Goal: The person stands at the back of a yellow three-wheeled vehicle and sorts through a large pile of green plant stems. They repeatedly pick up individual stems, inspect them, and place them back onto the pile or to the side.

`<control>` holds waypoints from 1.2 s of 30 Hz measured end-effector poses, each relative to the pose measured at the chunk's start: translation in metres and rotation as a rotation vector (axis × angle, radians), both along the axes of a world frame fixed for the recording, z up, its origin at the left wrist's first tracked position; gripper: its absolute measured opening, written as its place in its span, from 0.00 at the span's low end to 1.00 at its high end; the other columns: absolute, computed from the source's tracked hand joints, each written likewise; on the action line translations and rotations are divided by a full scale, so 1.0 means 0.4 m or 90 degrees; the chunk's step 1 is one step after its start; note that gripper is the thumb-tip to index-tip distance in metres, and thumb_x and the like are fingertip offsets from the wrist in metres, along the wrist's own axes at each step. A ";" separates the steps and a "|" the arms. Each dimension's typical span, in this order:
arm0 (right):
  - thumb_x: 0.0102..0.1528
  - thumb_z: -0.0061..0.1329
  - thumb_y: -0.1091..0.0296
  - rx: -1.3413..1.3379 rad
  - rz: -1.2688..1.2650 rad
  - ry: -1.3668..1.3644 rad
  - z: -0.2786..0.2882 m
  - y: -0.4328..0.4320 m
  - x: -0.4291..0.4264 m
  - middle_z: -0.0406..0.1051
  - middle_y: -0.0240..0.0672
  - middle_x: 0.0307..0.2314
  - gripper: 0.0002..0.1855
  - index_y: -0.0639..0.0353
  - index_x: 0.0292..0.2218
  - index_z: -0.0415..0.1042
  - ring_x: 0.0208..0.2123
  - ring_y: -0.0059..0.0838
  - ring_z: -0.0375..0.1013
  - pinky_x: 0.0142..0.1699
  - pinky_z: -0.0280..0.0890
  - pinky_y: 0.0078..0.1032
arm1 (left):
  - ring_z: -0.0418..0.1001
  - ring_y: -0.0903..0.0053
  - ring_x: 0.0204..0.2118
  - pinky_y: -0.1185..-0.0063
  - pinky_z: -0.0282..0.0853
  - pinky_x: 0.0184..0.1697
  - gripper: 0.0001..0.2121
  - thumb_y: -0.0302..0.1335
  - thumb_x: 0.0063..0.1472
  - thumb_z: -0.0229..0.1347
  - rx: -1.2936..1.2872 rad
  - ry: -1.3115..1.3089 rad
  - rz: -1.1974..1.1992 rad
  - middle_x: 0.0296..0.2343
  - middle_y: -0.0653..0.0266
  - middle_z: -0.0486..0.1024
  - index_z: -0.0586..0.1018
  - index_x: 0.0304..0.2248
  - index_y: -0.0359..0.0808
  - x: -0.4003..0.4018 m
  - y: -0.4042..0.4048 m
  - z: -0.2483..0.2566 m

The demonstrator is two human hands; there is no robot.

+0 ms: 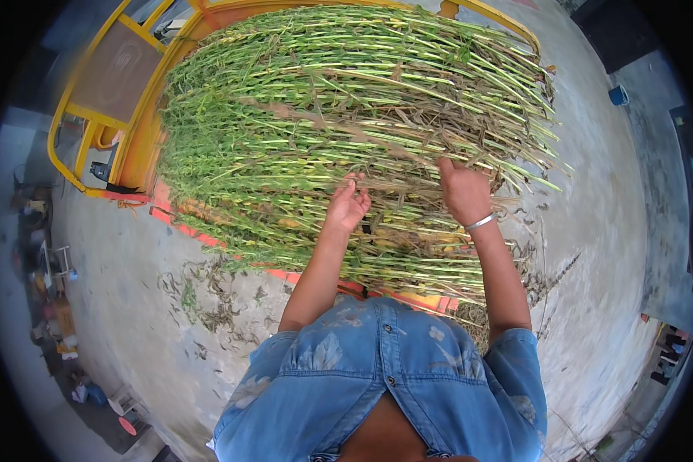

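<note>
A thick heap of cut green plant stalks [323,75] with pods and leaves lies across the bed of an orange and yellow cart, stems pointing right. My right hand [465,187], with a silver bangle at the wrist, is closed around a thin brownish stalk [375,138], which runs up and left over the heap, blurred. Near the heap's middle, my left hand [349,202] is palm up with its fingers curled; whether it pinches a stem is unclear.
Yellow metal rails [72,104] bound the cart at left, and its red edge [277,272] runs below the stalks. Dry leaves [219,300] litter the concrete floor. A blue bucket [618,95] stands at the far right; assorted household items line the left wall.
</note>
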State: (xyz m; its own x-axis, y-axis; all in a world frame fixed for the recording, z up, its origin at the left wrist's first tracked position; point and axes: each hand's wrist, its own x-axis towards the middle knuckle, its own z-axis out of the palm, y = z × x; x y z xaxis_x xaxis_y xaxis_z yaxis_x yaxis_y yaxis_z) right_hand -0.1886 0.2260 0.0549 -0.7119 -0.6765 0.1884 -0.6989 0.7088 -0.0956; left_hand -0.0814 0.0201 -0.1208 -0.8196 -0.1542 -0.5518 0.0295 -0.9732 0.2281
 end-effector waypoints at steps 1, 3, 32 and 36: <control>0.48 0.41 0.73 0.029 0.036 0.043 -0.029 0.002 0.005 0.71 0.35 0.22 0.09 0.57 0.34 0.65 0.20 0.36 0.71 0.25 0.61 0.34 | 0.67 0.75 0.33 0.78 0.66 0.34 0.11 0.27 0.60 0.47 0.008 0.000 -0.016 0.42 0.66 0.68 0.68 0.43 0.45 0.002 0.013 0.008; 0.46 0.41 0.73 0.084 0.114 0.128 -0.088 -0.004 0.017 0.72 0.35 0.24 0.09 0.55 0.33 0.67 0.22 0.36 0.72 0.26 0.61 0.37 | 0.68 0.75 0.35 0.77 0.66 0.35 0.13 0.27 0.59 0.47 0.021 -0.001 -0.043 0.45 0.67 0.67 0.67 0.45 0.47 0.007 0.031 0.020; 0.43 0.56 0.75 -0.862 -0.063 -0.909 -0.296 0.011 0.196 0.67 0.41 0.38 0.42 0.54 0.56 0.48 0.30 0.20 0.69 0.29 0.66 0.17 | 0.59 0.69 0.50 0.57 0.49 0.55 0.12 0.44 0.60 0.41 0.016 0.006 -0.118 0.47 0.72 0.66 0.70 0.32 0.47 0.019 0.070 0.102; 0.47 0.53 0.71 -0.560 -0.137 -0.922 -0.312 -0.065 0.203 0.73 0.32 0.23 0.23 0.56 0.46 0.66 0.27 0.17 0.68 0.29 0.63 0.17 | 0.62 0.67 0.46 0.58 0.51 0.53 0.13 0.43 0.61 0.41 0.014 -0.025 -0.140 0.47 0.69 0.66 0.70 0.33 0.44 0.025 0.045 0.108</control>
State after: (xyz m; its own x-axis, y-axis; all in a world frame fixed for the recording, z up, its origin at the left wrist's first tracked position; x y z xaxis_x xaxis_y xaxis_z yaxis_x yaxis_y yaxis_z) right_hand -0.1075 0.1999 -0.0699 -0.6817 -0.6061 -0.4098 0.3985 0.1621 -0.9027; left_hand -0.0714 0.0383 -0.0774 -0.8095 0.0385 -0.5859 -0.1925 -0.9601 0.2029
